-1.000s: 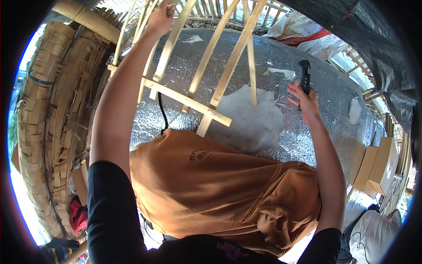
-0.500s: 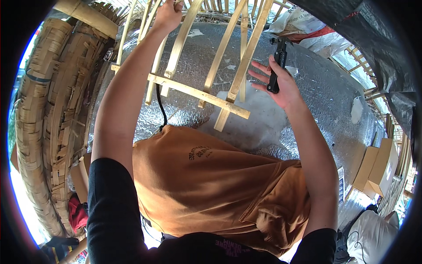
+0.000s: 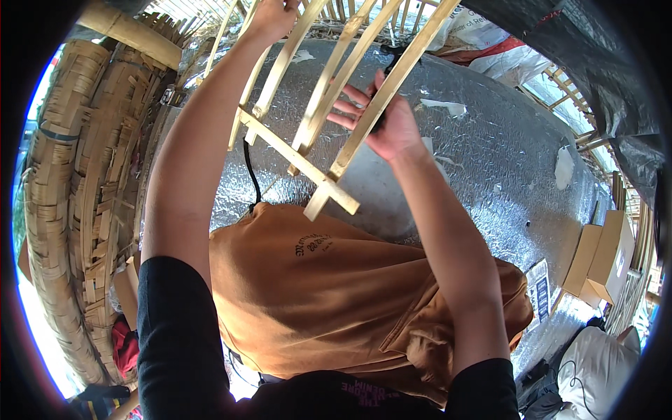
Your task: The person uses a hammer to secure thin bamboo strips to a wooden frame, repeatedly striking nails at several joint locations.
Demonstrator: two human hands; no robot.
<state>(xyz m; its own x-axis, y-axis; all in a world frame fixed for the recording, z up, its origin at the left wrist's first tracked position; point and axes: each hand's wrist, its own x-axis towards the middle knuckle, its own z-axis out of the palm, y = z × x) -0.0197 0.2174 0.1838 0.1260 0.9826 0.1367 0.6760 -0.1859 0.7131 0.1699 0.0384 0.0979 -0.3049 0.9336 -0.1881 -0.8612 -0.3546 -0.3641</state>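
Note:
A frame of pale bamboo strips [image 3: 294, 155], several long ones joined to a short crosspiece, hangs tilted in front of me. My left hand [image 3: 271, 19] is closed on its far part at the top edge, where the fingertips are partly cut off. Beyond the rightmost long strip is my right hand [image 3: 390, 126], with a black folding tool [image 3: 381, 123] held between thumb and palm. The other fingers of that hand stretch out toward the neighbouring strips. Much of the tool is hidden behind the strip; its head appears hammer-like.
A brown cloth garment [image 3: 315, 294] covers my lap. Crinkled silver foil sheeting [image 3: 483, 182] spreads beneath the frame. Rolled woven bamboo mats [image 3: 87, 196] stand at left, a cardboard box [image 3: 598, 262] at right. Printed sacks [image 3: 483, 35] and dark plastic sheeting [image 3: 602, 63] lie at far right.
My right hand has moved left with the black tool, passing behind the rightmost strip. The frame has tilted, its crosspiece now sloping more steeply down to the right.

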